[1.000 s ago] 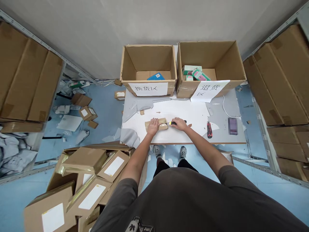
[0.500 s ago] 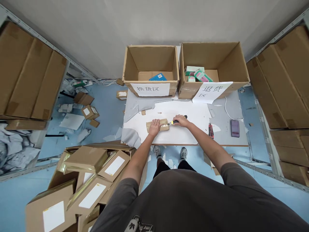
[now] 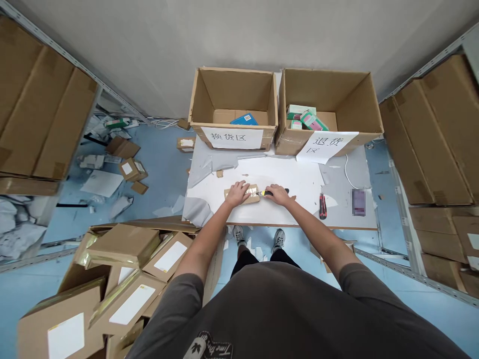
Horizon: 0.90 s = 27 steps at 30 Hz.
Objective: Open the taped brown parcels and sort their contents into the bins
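A small, flat cardboard box with shiny tape across it lies on the white-covered table. My left hand grips it from above over its left part, fingers at the far side and thumb on top. Closed around a black-and-yellow utility knife, my right hand is just right of the box. The knife's tip points left and meets the taped box near its right end; how deep the blade goes I cannot tell. A second utility knife, red and black, lies farther right on the table.
Two large open cartons, left and right, stand at the table's back with paper signs. A purple-screened device lies at right. Left of me, a big carton holds several taped parcels. Shelves with boxes flank both sides.
The view has shifted slightly. My left hand has changed from lying flatter to curling over the box, and the knife tip in my right hand sits closer over the box's taped part.
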Tool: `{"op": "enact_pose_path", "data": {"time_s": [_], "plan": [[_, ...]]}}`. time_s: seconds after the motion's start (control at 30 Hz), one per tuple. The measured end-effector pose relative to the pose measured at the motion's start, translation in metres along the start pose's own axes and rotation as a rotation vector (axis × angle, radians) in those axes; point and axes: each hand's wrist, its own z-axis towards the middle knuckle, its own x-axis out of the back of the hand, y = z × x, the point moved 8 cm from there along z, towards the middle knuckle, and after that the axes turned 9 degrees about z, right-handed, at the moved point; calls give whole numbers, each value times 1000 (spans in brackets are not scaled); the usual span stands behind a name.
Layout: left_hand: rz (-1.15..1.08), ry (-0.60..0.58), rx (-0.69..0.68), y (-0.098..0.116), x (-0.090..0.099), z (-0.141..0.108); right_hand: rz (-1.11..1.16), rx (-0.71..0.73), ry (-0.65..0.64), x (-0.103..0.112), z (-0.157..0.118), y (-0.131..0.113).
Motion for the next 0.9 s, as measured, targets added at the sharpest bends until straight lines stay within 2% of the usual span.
{"op": "enact_pose_path", "data": {"time_s": [0.17,0.3,0.43,0.57,0.7,0.9], "plan": [[-3,-34,-131,2,4,13,14,-20,4,-4,-1,3],[-19,-64,-197,14,-2,16,-12,-16,6,-4,-2,1],[-49,35,-101,25,-11,6,-62,-10,16,-2,-4,0],[-91,150,24,27,-22,-4,-102,34,11,4,-1,-3],[-114,144,45,24,-33,-5,-107,91,-9,11,4,-5],[-128,163,39,20,-36,-6,-100,77,-16,17,13,2]]}}
